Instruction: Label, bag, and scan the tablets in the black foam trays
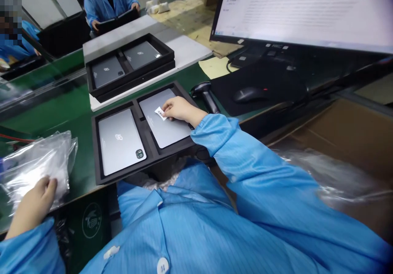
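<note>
Nearest, at the lower left, the left hand (33, 202) is laid on a heap of clear bags (37, 159) at the edge of the belt (73, 114); whether they are grasped cannot be told. Further in, a black tray (97, 151) is set on the belt, and two grey tablets are held in it side by side. The left tablet (121, 141) is untouched; on the right tablet (167, 126) a small white label (160, 113) is pinched by the fingertips of the right hand (181, 109) and held against the tablet's back. Just beyond, a scanner (205, 91) and a mouse (248, 95) are seen; behind lies a second tray (135, 81) with two more tablets. Farthest are a lit monitor (307, 7) and a co-worker (107, 3).
</note>
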Motion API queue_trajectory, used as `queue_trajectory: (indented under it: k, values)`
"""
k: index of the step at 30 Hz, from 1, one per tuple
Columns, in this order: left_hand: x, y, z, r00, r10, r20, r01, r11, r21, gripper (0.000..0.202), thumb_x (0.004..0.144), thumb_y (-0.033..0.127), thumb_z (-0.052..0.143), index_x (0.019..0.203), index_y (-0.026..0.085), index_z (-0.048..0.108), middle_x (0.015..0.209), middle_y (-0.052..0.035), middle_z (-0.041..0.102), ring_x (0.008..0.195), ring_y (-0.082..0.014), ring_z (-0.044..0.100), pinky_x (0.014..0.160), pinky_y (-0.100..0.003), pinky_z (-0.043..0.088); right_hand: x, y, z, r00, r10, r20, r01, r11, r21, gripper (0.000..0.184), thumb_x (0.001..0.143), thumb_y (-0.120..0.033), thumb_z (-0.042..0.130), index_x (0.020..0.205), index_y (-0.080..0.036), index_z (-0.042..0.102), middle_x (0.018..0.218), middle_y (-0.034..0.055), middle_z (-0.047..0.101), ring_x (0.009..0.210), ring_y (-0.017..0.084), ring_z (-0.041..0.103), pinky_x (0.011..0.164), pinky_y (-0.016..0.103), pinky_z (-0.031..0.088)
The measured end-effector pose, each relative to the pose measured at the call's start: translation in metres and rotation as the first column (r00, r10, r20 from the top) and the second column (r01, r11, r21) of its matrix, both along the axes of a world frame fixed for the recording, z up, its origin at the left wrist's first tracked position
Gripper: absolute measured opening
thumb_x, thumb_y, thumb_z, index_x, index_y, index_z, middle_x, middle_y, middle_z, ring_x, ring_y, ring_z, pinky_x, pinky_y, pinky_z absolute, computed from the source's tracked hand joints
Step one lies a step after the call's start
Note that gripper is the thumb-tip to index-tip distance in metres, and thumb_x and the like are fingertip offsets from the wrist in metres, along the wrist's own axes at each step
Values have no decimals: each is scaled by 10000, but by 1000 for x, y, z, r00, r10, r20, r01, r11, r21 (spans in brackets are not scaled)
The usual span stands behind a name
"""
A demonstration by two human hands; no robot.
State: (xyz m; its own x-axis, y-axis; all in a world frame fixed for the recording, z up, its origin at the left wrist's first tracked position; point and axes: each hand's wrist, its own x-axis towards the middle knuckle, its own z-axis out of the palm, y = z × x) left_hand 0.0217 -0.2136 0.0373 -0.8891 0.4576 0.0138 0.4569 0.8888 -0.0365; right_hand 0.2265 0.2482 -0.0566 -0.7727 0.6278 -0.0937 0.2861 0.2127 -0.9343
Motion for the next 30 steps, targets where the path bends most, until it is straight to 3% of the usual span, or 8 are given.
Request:
queue_trajectory:
  k: [3, 5, 6, 8, 13, 25, 28, 30]
  values:
    - [32, 65, 12, 981, -193, 20, 189, 971, 144, 467, 953, 550, 369, 1056, 206, 667, 1084, -103, 754, 1045, -350, 704, 904, -433, 545, -1, 5, -1, 966, -213, -149, 231, 966, 118, 186, 729, -51, 794, 881, -141, 738, 723, 10, 723, 659, 167, 683, 693, 279, 557]
    - [73, 123, 16, 804, -593, 49, 567, 788, 240, 495, 999, 490, 340, 1142, 168, 688, 1171, -145, 739, 1087, -312, 694, 955, -416, 539, 3, 10, 1, 878, -368, -307, 426, 892, 149, 121, 774, -89, 751, 866, -155, 709, 799, 24, 734, 768, 180, 705, 767, 291, 563]
    - [96, 152, 15, 608, -781, 141, 755, 624, 201, 495, 1031, 481, 355, 1189, 151, 688, 1199, -172, 723, 1113, -309, 681, 974, -421, 534, 6, 12, 3, 826, -429, -366, 501, 856, 128, 93, 788, -107, 739, 849, -161, 692, 820, 31, 734, 795, 183, 707, 786, 297, 565]
    - [137, 207, 11, 462, -869, 178, 848, 492, 198, 425, 1030, 501, 514, 1243, 173, 683, 1252, -146, 700, 1140, -265, 664, 1024, -408, 525, 14, 13, 8, 732, -523, -437, 599, 799, 47, 87, 796, -119, 729, 812, -173, 663, 815, 39, 722, 788, 179, 698, 786, 302, 562]
    - [174, 302, -8, 382, -915, 126, 910, 397, 122, 394, 1025, 442, 620, 1335, 199, 639, 1397, -141, 598, 1243, -261, 609, 1075, -480, 534, 25, 13, 10, 597, -636, -490, 660, 736, -151, 167, 780, -91, 743, 743, -205, 627, 701, 24, 660, 633, 154, 617, 611, 293, 498]
    - [151, 353, -48, 242, -966, -92, 941, 211, 265, 321, 1064, 430, 493, 1144, 202, 704, 1274, -141, 659, 1217, -265, 586, 1113, -488, 451, 32, 31, 7, 583, -647, -491, 664, 728, -170, 249, 786, -291, 786, 896, -202, 581, 679, -35, 631, 538, 122, 576, 495, 220, 464]
    - [128, 352, -50, 218, -911, -349, 874, 23, 485, 439, 1097, 415, 345, 982, 177, 695, 1082, -141, 706, 1067, -252, 620, 1026, -463, 463, 40, 22, 8, 800, -460, -386, 514, 857, 44, 289, 844, -277, 770, 1062, -181, 607, 714, -31, 643, 595, 130, 612, 578, 242, 527]
    - [111, 345, -52, 317, -771, -552, 744, -159, 649, 468, 1107, 412, 321, 916, 178, 679, 966, -110, 706, 980, -230, 631, 978, -442, 476, 39, 11, 7, 922, -306, -236, 345, 927, 146, 327, 888, -273, 769, 1159, -162, 622, 823, 8, 693, 675, 141, 649, 658, 277, 572]
